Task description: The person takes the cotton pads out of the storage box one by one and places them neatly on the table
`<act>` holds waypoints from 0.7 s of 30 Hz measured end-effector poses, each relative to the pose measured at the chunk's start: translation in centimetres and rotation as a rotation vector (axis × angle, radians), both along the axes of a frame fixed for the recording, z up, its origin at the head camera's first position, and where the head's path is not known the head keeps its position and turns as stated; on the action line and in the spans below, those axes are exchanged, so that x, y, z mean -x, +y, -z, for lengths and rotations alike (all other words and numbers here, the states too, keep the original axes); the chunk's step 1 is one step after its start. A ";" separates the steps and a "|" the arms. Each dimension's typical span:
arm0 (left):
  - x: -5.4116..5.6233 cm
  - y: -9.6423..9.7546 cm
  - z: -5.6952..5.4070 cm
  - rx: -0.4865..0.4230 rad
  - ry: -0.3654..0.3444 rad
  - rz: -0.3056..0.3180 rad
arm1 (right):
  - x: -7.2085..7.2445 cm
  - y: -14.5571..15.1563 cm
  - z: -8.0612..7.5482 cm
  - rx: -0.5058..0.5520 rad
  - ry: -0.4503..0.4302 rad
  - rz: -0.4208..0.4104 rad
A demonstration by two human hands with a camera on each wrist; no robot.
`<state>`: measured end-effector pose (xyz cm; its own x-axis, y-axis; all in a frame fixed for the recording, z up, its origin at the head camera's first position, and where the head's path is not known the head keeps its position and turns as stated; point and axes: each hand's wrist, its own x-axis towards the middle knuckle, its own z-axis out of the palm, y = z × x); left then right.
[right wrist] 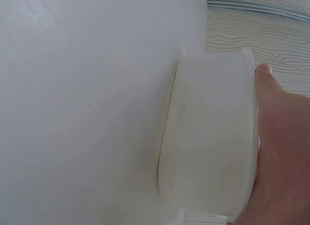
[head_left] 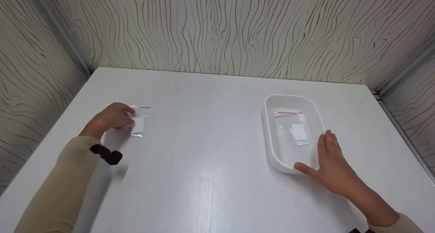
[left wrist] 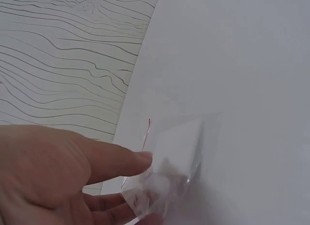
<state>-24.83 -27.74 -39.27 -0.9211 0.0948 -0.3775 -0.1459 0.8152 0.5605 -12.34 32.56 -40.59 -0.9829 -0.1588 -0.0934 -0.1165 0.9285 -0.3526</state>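
At the left of the table, my left hand (head_left: 115, 116) pinches a small clear zip bag (head_left: 138, 124) with a red line along its top and a white card inside. In the left wrist view the thumb lies on the bag's front (left wrist: 177, 145), with fingers behind the plastic. My right hand (head_left: 334, 170) rests on the near right corner of a white plastic tray (head_left: 267, 137), fingers straight along the rim and thumb at the near edge. Within the tray lie overlapping clear zip bags (head_left: 299, 132) with red lines and white cards. The tray's outer wall (right wrist: 208, 133) fills much of the right wrist view.
The white table (head_left: 204, 141) has a patterned panel (head_left: 210, 32) behind it, with more panels at both sides. A black wrist strap (head_left: 107, 154) sits on the left sleeve.
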 end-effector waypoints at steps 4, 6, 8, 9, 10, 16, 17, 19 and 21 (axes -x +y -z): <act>-0.2 0.4 -0.7 0.042 -0.009 0.018 | 0.0 0.0 -0.1 0.013 0.008 -0.001; -0.3 0.5 -1.0 0.059 -0.014 0.021 | -0.1 0.0 -0.1 0.019 0.015 -0.005; -0.5 0.6 -1.2 0.068 -0.024 0.018 | -0.1 0.0 -0.1 0.023 0.018 -0.007; -0.5 0.7 -1.3 0.070 -0.029 0.014 | -0.1 0.0 -0.1 0.021 0.017 -0.007; -0.5 0.7 -1.4 0.071 -0.033 0.011 | -0.1 0.0 -0.1 0.019 0.016 -0.008; -0.7 0.6 -1.8 0.087 -0.043 0.029 | -0.2 0.0 -0.2 0.017 0.008 -0.007; -0.7 0.5 -1.9 0.092 -0.044 0.033 | -0.2 0.0 -0.2 0.017 0.007 -0.006; -0.7 0.5 -2.2 0.091 -0.047 0.036 | -0.2 0.0 -0.2 0.019 0.006 -0.008; -0.6 0.5 -2.4 0.090 -0.051 0.031 | -0.2 0.0 -0.2 0.021 0.004 -0.009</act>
<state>-24.19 -27.28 -36.91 -0.8975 0.0870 -0.4324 -0.1461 0.8664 0.4776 -12.09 32.55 -40.41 -0.9818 -0.1691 -0.0860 -0.1258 0.9199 -0.3714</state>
